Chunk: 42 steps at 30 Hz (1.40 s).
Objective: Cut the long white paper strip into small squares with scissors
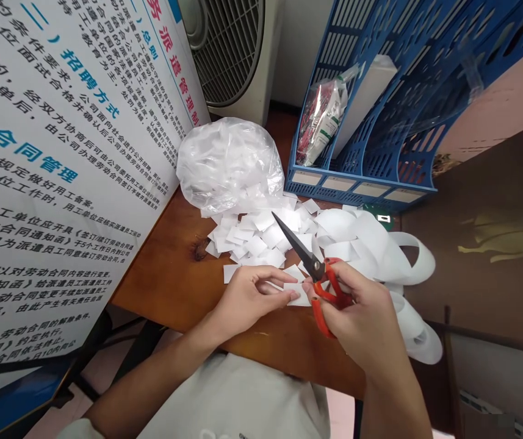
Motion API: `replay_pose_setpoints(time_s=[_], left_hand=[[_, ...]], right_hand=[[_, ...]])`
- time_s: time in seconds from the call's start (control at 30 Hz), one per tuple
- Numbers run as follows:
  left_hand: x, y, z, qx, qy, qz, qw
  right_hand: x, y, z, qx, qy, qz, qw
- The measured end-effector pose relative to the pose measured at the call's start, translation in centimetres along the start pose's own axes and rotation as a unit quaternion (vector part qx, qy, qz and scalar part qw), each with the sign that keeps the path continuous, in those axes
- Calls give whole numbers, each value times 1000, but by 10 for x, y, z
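My right hand [362, 311] grips a pair of red-handled scissors [311, 265], its dark blades closed and pointing up and left. My left hand [247, 296] pinches a small white paper piece [298, 295] that lies on the wooden table [169, 274] between both hands. Behind the hands lies a pile of cut white paper squares [252, 241]. A long white paper strip [380, 250] loops off to the right past the table edge.
A clear plastic bag [229, 161] filled with paper pieces sits behind the pile. A blue file rack [380, 122] holding a packet stands at the back right. A large printed board [60, 152] leans at the left. A white fan [234, 49] stands behind.
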State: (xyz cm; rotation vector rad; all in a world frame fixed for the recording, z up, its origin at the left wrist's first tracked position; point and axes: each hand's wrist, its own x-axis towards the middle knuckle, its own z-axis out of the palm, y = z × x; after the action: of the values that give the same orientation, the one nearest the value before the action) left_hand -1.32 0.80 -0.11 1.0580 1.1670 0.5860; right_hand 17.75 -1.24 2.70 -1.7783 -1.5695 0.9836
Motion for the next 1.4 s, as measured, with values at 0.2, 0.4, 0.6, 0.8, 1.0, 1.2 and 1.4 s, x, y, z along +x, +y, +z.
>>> replay_pose_setpoints(time_s=[0.2, 0.4, 0.6, 0.8, 1.0, 1.2, 1.4], left_hand=[[2, 2, 1, -22, 14, 8, 1000], [2, 1, 2, -25, 13, 7, 1000], [5, -2, 3, -46, 10, -4, 999], [6, -2, 4, -44, 7, -22, 999], [5, -4, 3, -87, 0, -43, 995], [7, -7, 4, -93, 14, -32, 995], [7, -8, 1, -85, 18, -16, 996]], right_hand=[[-1, -5, -2, 6, -5, 38, 999], [2, -4, 0, 50, -11, 74, 996], [-1, -9, 0, 69, 2, 106, 992], [-6, -12, 2, 83, -6, 130, 988], [-4, -12, 7, 104, 27, 164, 981], [-9, -7, 11, 72, 42, 157, 984], [-8, -6, 12, 70, 30, 151, 986]])
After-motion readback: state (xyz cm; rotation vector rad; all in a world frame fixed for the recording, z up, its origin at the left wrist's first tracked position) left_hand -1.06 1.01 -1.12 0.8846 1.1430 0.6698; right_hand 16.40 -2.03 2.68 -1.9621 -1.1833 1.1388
